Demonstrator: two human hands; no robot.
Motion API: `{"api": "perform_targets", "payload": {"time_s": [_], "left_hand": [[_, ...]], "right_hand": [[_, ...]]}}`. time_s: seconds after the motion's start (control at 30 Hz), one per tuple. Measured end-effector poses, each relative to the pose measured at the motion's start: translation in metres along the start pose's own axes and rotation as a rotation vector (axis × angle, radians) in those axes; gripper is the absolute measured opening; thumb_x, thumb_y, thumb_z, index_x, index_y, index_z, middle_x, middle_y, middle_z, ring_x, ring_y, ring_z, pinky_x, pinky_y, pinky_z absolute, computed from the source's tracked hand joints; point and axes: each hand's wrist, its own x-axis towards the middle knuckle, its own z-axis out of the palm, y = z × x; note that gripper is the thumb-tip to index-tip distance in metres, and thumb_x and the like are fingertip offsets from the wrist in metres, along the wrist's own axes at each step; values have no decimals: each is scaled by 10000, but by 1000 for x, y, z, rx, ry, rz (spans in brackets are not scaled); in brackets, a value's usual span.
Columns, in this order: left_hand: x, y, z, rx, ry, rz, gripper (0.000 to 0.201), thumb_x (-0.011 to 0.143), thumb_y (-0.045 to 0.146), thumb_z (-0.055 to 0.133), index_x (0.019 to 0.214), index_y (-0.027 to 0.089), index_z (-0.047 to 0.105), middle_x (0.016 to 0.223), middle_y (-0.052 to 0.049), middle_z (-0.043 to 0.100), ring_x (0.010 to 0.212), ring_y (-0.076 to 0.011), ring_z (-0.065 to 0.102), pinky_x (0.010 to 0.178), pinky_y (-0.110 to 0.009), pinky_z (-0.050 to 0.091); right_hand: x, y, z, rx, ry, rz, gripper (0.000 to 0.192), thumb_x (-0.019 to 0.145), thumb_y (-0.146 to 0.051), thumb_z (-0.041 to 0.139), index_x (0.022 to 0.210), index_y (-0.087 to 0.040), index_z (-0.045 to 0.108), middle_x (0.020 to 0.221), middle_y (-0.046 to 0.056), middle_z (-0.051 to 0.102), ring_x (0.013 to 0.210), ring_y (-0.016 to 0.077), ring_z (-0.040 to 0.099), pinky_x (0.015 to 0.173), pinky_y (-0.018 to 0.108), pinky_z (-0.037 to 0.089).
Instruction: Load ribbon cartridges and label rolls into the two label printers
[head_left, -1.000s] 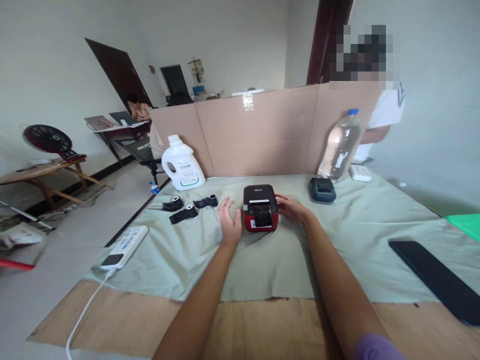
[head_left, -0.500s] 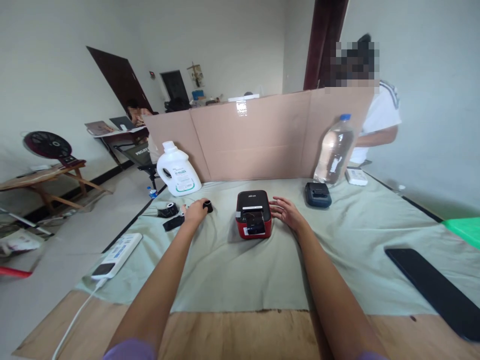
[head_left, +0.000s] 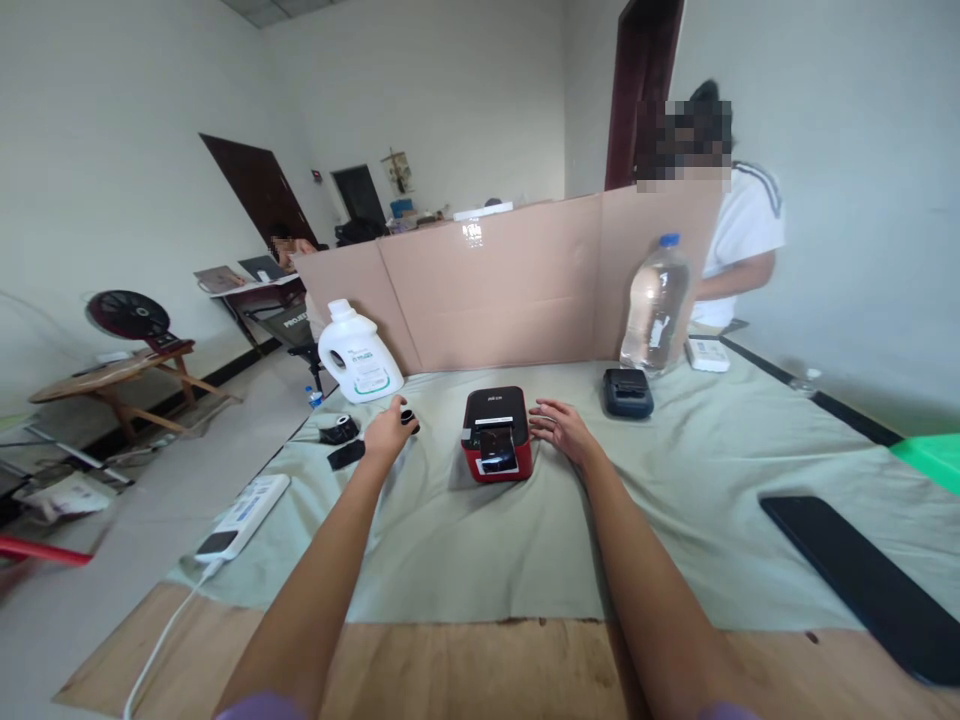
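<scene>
A red and black label printer [head_left: 496, 402] sits mid-table, with a strip of glossy black material hanging from its front. Left of it, my left hand [head_left: 387, 434] has its fingers closed around a small black roll [head_left: 409, 418], partly covered by them. My right hand [head_left: 561, 430] rests just right of the printer, fingers spread and holding nothing; whether the fingertips touch the casing is unclear. Beyond my left wrist lie a larger black roll [head_left: 339, 430] with a white core and a flat black piece [head_left: 346, 456].
A white jug [head_left: 361, 360] and a water bottle [head_left: 656, 310] stand before a cardboard screen [head_left: 495, 300]. A dark device [head_left: 628, 393], a white power strip [head_left: 244, 515] and a black phone-like slab [head_left: 855, 575] lie around. A person [head_left: 746, 220] is behind the screen.
The whole view has shifted slightly with my head. My left hand stays at the small roll, whose round end now shows more. My right hand stays beside the printer.
</scene>
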Motion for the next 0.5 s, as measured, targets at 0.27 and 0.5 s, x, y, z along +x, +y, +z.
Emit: {"api": "perform_targets", "payload": {"time_s": [0.27,0.5], "left_hand": [[-39,-11,4,1,-105,-200,362,857,426,591,1159,242,664,1162,-154,718,1081,-357,663,846,-434,507],[-67,38,35,-367,407,-29,384,941,412,455,1210,219,649,1302,-149,656,1264,-344,544,1065,-517,411]], "right_hand": [[0,3,2,-6,13,-19,288,738,-259,807,979,-222,654,908,60,745,770,177,721,675,293,618],[-2,9,10,-211,46,-132,323,731,-292,793,1021,-214,674,881,72,718,775,195,697,576,278,584]]}}
